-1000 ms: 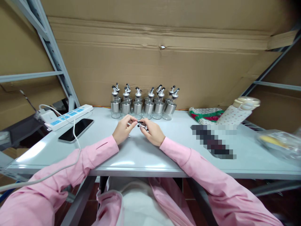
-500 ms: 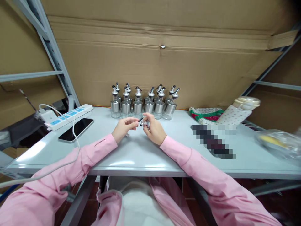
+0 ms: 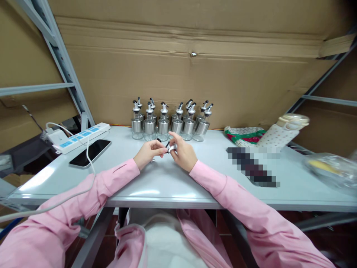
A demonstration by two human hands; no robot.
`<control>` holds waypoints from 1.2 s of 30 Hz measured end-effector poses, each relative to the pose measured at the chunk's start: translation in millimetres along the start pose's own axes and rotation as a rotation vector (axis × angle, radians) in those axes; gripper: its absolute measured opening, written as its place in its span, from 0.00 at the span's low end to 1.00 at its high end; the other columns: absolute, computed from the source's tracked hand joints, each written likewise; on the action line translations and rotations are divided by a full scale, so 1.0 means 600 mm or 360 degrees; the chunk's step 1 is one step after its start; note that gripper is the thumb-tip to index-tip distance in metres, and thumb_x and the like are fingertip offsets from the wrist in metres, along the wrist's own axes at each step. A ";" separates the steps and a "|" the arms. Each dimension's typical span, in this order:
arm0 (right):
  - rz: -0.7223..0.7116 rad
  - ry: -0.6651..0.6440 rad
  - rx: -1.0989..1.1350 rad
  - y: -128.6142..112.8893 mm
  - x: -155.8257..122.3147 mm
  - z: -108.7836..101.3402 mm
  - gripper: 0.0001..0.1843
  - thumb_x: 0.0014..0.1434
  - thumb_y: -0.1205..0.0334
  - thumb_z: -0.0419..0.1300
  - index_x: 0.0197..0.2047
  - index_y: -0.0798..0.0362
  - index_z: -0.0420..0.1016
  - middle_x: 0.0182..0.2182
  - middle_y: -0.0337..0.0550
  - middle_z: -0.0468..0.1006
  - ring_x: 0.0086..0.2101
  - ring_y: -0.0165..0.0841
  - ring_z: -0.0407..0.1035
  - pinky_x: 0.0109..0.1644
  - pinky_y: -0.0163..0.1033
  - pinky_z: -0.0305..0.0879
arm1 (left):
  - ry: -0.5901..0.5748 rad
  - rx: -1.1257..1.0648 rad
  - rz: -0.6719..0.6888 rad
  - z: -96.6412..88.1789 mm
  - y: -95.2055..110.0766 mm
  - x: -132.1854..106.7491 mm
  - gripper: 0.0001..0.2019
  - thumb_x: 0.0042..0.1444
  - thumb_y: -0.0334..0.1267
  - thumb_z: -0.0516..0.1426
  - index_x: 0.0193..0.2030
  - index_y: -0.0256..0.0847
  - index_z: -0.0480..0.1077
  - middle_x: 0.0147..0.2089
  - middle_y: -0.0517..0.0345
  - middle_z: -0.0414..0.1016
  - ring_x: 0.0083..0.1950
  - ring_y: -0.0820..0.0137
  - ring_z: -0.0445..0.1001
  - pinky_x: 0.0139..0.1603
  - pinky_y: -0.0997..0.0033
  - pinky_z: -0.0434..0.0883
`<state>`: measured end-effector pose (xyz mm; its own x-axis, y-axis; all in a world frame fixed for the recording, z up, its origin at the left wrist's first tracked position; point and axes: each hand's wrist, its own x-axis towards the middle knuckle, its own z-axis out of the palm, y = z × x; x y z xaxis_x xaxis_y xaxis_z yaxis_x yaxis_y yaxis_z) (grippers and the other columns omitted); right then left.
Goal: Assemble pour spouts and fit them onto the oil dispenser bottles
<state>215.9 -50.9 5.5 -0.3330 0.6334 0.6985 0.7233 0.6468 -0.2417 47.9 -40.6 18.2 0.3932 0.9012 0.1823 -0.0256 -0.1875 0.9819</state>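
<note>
Nearest to me, both pink sleeves cross the front edge of the grey surface (image 3: 156, 184), and the strip between that edge and my hands is bare, with open room to either side of the forearms. The left forearm comes in at a slant from the left, the right one from the right, and they meet near the middle.

My left hand (image 3: 147, 153) rests with its heel on the surface, its thumb and forefinger drawn narrow onto the dark tip of the pourer cap (image 3: 170, 148). My right hand (image 3: 184, 155) is wrist-down and knuckles up, its fingers curled shut round the pale body of the same cap. The cap sits between the two hands, just above the surface and just in front of the bottles.

To the left, well apart from the hands, a phone (image 3: 90, 152) lies flat with a white cable (image 3: 89, 163) draped across it and over the front edge; a power strip (image 3: 81, 137) lies behind it. To the right sit a pixelated dark thing (image 3: 252, 167), a patterned cloth (image 3: 244, 134) and a tipped dotted flask (image 3: 281, 134); a plastic bag (image 3: 331, 169) sits by the right end.

Further back, the cluster of steel-banded glass bottles (image 3: 170, 124) stands upright and tightly packed against the cardboard wall (image 3: 195, 74), which closes off the far edge.
</note>
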 end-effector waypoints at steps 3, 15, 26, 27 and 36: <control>0.0007 -0.0026 0.0001 -0.003 0.000 -0.001 0.34 0.48 0.70 0.52 0.60 0.53 0.48 0.36 0.42 0.72 0.33 0.34 0.67 0.35 0.37 0.63 | 0.0053 0.0037 -0.0012 0.000 -0.003 0.001 0.17 0.36 0.45 0.65 0.25 0.36 0.65 0.21 0.64 0.68 0.23 0.78 0.64 0.28 0.75 0.62; -0.0023 0.0014 -0.0036 -0.011 0.001 0.001 0.37 0.46 0.60 0.59 0.58 0.53 0.51 0.37 0.46 0.69 0.36 0.38 0.67 0.35 0.41 0.66 | -0.0068 -0.0017 -0.0054 -0.002 -0.008 0.001 0.19 0.39 0.43 0.64 0.38 0.35 0.72 0.23 0.63 0.68 0.25 0.77 0.65 0.32 0.72 0.63; -0.0007 0.0062 -0.0067 -0.015 0.000 -0.001 0.37 0.46 0.55 0.61 0.58 0.52 0.52 0.35 0.44 0.69 0.33 0.36 0.67 0.33 0.39 0.65 | 0.0031 -0.0438 -0.0253 -0.005 -0.025 0.011 0.22 0.32 0.37 0.67 0.38 0.35 0.73 0.29 0.60 0.73 0.32 0.74 0.70 0.41 0.69 0.66; 0.0005 0.0063 -0.0068 -0.015 0.000 -0.001 0.38 0.46 0.54 0.61 0.58 0.52 0.52 0.35 0.44 0.69 0.33 0.36 0.67 0.32 0.39 0.65 | 0.0018 -0.0445 -0.0249 -0.004 -0.025 0.011 0.20 0.32 0.37 0.67 0.37 0.34 0.74 0.30 0.59 0.74 0.33 0.74 0.70 0.42 0.69 0.66; -0.0015 -0.0020 -0.0096 -0.011 -0.001 -0.001 0.35 0.51 0.53 0.59 0.58 0.54 0.51 0.36 0.45 0.69 0.34 0.36 0.67 0.33 0.40 0.65 | -0.0036 -0.0258 -0.0201 -0.003 -0.019 0.006 0.16 0.34 0.39 0.67 0.26 0.34 0.68 0.23 0.65 0.70 0.26 0.79 0.67 0.34 0.74 0.65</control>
<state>211.8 -55.7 7.1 -0.3471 0.6328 0.6921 0.7553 0.6261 -0.1937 47.8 -34.2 7.7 0.4233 0.9042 0.0576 -0.1218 -0.0063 0.9925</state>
